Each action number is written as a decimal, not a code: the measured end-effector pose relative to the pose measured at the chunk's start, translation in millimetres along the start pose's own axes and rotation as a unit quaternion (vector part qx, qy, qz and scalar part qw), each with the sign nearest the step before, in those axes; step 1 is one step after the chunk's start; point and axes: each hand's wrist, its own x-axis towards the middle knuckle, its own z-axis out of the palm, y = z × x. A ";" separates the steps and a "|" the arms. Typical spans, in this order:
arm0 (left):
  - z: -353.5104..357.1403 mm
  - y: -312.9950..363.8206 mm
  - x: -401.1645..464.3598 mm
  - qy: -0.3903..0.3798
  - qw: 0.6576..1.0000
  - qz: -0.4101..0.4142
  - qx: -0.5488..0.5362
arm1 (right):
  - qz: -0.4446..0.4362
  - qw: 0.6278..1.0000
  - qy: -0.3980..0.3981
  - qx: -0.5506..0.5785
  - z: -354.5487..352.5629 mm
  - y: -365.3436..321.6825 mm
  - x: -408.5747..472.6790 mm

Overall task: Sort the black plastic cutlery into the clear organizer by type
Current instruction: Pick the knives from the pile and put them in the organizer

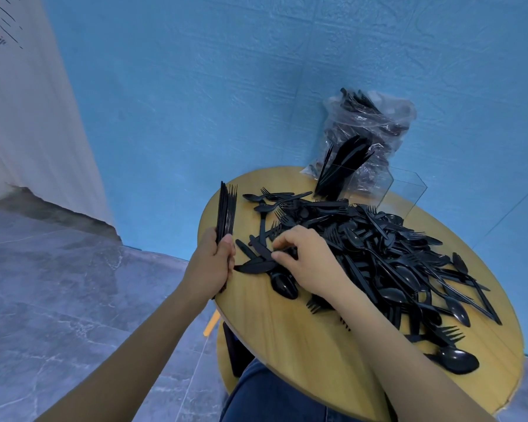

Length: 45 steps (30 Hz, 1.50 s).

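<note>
A big heap of black plastic forks, spoons and knives [387, 257] covers the round wooden table [290, 339]. My left hand [212, 263] grips a stacked bundle of black forks [227, 208], tines up, at the table's left edge. My right hand [302, 260] lies on the near left side of the heap and pinches a thin black piece among the knives there; which kind it is I cannot tell. The clear organizer [378, 187] stands at the table's far edge, with several pieces of black cutlery [339, 169] upright in its left compartment.
A clear plastic bag [369, 126] with more black cutlery leans against the blue wall behind the organizer. A lone spoon [457, 359] lies near the table's right front edge. My blue-trousered leg [269, 397] is under the table. Grey tiled floor lies to the left.
</note>
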 end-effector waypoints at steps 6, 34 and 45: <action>7.8 -1.9 1.8 0.010 0.999 0.032 0.043 | -0.012 0.994 -0.066 -0.083 -1.6 10.0 -10.7; 11.4 2.0 0.0 0.010 0.997 0.017 0.074 | -0.012 0.985 -0.111 -0.128 -0.2 -2.4 28.1; 13.1 2.8 -1.3 0.021 0.997 0.015 0.066 | 0.058 0.997 -0.004 0.053 -18.6 13.9 32.4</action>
